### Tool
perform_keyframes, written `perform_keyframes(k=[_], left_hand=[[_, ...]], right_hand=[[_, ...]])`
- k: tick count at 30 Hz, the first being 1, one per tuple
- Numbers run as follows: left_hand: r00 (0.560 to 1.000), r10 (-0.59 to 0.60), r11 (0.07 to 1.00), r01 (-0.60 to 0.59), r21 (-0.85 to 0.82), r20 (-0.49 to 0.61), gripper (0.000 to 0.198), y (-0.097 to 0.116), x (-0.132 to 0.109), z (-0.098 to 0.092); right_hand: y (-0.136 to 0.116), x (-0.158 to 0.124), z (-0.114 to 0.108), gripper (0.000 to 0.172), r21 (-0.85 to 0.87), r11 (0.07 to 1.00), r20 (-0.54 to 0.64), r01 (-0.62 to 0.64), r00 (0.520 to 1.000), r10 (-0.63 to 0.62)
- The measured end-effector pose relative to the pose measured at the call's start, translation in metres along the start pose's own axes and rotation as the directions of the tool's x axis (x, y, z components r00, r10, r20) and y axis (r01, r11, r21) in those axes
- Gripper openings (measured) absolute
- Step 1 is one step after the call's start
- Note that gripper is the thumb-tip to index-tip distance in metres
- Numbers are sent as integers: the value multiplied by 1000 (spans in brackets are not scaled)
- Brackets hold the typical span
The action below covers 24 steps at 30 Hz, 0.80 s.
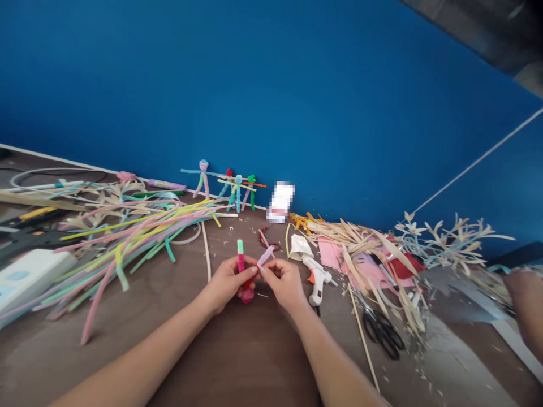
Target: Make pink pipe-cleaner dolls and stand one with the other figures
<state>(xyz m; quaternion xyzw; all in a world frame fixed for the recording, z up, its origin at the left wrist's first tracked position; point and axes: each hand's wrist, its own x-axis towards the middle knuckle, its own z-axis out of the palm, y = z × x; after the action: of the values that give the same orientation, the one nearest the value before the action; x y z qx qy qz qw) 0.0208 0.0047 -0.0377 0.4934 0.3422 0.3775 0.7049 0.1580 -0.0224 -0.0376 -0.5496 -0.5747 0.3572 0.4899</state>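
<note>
Left hand (227, 282) curled shut around a pink-and-red pipe-cleaner stem (241, 271), green tip poking out above the fingers, red bulge showing below them. Right hand (282, 281) nearly closed as well, thumb and forefinger pinching a short pale pink pipe-cleaner piece (266, 255) right against the stem. Fingers of both almost meeting, low over the brown bench (186, 333). Just to the right, a white hot glue gun (317, 280) with an orange trigger, beside a crumpled white tube (300, 247); farther right, black-handled scissors (383, 334). To the left, a big heap of pastel pipe cleaners (127, 249). Just beyond the hands, a thin wooden stick (206, 251) and a small dark red beaded strand (265, 240). Right of centre, a pile of dry straw-coloured strips (356, 246) over pink paper (360, 268). Farther back, four pipe-cleaner figures (202, 181) propped along the bench's back edge, near a blurred white packet (280, 202), all against a blue wall (271, 85).
</note>
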Motion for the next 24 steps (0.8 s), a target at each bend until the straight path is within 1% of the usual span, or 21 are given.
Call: perform_keyframes(k=[6, 11, 17, 24], left_hand=[[1000, 4, 1000, -4, 5, 4, 28, 0, 0, -1], [999, 3, 999, -1, 47, -38, 30, -4, 2, -2], [998, 11, 996, -6, 90, -58, 29, -7, 3, -3], [994, 38, 994, -27, 103, -104, 28, -7, 4, -4]], right_hand=[[-2, 0, 1, 13, 4, 1000, -4, -6, 1000, 6], [-3, 0, 2, 10, -11, 1000, -6, -5, 1000, 5], [-1, -1, 4, 4, 31, 999, 1, -6, 1000, 5], [1, -1, 3, 8, -16, 1000, 0, -4, 1000, 4]])
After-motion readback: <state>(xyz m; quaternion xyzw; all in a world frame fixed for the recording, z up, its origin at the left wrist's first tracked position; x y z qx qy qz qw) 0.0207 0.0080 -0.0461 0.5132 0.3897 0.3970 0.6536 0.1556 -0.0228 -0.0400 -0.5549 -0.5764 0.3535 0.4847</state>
